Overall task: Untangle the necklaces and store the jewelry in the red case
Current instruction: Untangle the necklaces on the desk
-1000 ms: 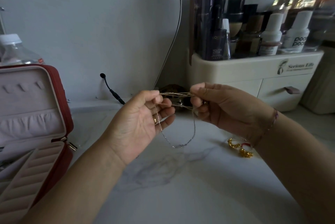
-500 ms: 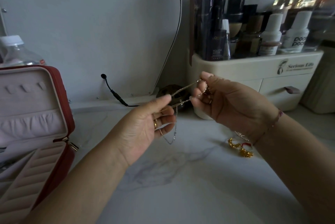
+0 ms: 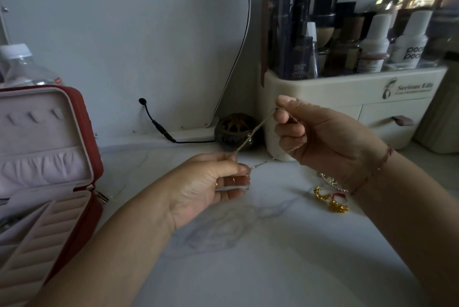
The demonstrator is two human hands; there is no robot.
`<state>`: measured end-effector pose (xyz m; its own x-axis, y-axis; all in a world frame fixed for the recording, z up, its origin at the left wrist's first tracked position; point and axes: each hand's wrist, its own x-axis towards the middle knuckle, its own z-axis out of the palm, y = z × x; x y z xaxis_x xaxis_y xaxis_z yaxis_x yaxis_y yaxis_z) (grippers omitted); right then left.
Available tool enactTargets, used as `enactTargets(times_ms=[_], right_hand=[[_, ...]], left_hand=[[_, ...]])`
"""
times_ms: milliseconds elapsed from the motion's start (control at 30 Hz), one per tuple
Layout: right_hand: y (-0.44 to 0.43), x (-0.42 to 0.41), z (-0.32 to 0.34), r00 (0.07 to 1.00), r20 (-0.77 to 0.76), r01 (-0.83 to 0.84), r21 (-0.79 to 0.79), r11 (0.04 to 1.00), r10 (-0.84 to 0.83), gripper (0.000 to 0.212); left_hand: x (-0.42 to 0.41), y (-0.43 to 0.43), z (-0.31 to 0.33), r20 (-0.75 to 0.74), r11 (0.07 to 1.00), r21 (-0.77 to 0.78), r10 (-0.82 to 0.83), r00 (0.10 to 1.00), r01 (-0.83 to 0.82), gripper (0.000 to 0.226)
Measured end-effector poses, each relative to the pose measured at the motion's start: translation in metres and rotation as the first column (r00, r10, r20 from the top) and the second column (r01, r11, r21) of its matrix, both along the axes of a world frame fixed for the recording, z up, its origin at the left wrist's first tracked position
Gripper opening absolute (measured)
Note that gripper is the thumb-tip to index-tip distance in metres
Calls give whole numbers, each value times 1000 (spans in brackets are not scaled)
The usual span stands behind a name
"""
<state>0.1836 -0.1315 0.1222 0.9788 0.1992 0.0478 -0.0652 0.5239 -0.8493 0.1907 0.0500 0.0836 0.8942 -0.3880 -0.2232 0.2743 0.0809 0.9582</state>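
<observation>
Now two thin chains get pulled apart

Both hands pinch the necklaces above the white marble table (image 3: 248, 269). The left hand (image 3: 211, 182) sits low. The right hand (image 3: 323, 137) is up at its two o'clock, well apart. A gold chain (image 3: 255, 131) runs tight between them. A silver chain (image 3: 263, 161) sags just under it. I cannot tell if the two are free of each other. I think this is the untangling step. Next, one chain must slide out with slow, soft pulls, so no knot gets tight. The red case (image 3: 84, 132) lies open at nine o'clock, with soft pale ridges inside. Bumpy gold earrings (image 3: 330, 201) lie at four o'clock.
</observation>
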Motion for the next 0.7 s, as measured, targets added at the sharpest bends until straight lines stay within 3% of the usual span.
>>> enactTargets(times_ms=[167, 333, 500, 700], right_hand=[[1, -1, 0, 997, 51, -47, -74, 996, 51, 9], [3, -2, -4, 992, 41, -119, -81, 990, 122, 10], [1, -2, -4, 988, 34, -145, -84, 986, 148, 11], [0, 0, -4, 988, 29, -149, -88, 985, 152, 13]], left_hand=[[0, 0, 0, -15, 996, 16, 84, 996, -84, 13], [0, 2, 0, 195, 986, 115, 100, 976, -124, 20], [-7, 1, 8, 196, 999, 13, -34, 980, 32, 12], [-9, 0, 11, 145, 997, -71, -26, 989, 37, 12]])
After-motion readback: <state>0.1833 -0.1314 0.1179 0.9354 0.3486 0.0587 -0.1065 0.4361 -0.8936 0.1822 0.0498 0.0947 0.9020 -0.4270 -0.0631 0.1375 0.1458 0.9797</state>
